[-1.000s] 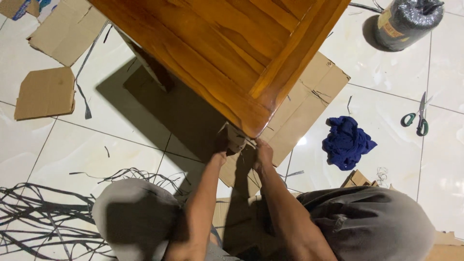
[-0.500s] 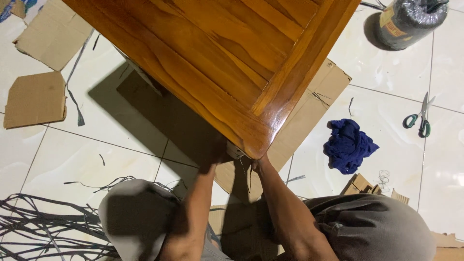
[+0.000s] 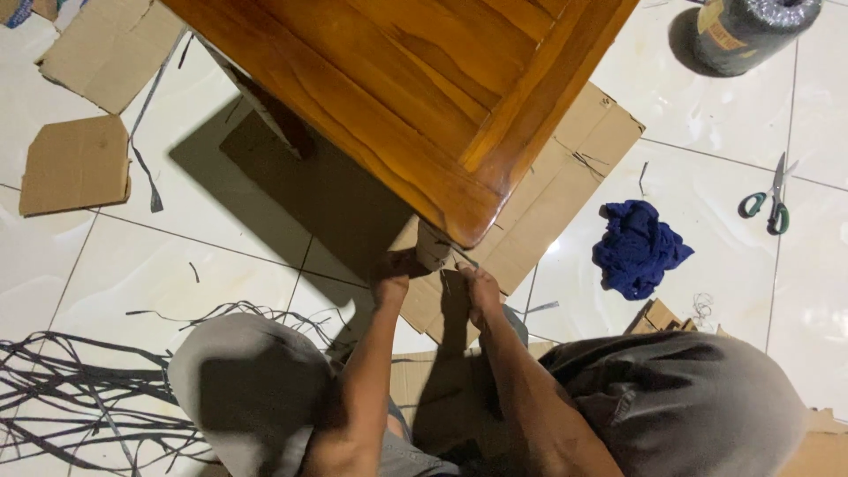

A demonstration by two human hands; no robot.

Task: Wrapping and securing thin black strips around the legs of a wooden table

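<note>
From the head camera, looking straight down, your left hand [image 3: 391, 276] and right hand [image 3: 478, 287] meet just under the near corner of the wooden table [image 3: 415, 97], which fills the top of the picture from eleven to one o'clock. Both hands are at the table leg [image 3: 433, 247], which is wrapped in cardboard and pokes out below that corner at the centre. Your left hand grips the wrapping from the nine o'clock side, fingers curled against it. Your right hand touches it from the four o'clock side, fingers bent close together; whether they pinch anything you cannot tell, as the fingertips sit in shadow.

The table stands on a flat cardboard sheet [image 3: 565, 177] spread over the white tiled floor [image 3: 203, 256]. At three o'clock from your hands lies a crumpled blue cloth [image 3: 638, 249], and further out toward two o'clock a pair of green-handled scissors [image 3: 770, 205]. A dark roll of strapping [image 3: 751, 31] stands at one o'clock near the edge. Loose cardboard pieces [image 3: 75, 163] lie at ten o'clock, and a tangle of black straps [image 3: 79, 397] covers the floor at eight o'clock, beside your grey-clad knees [image 3: 243, 389].
</note>
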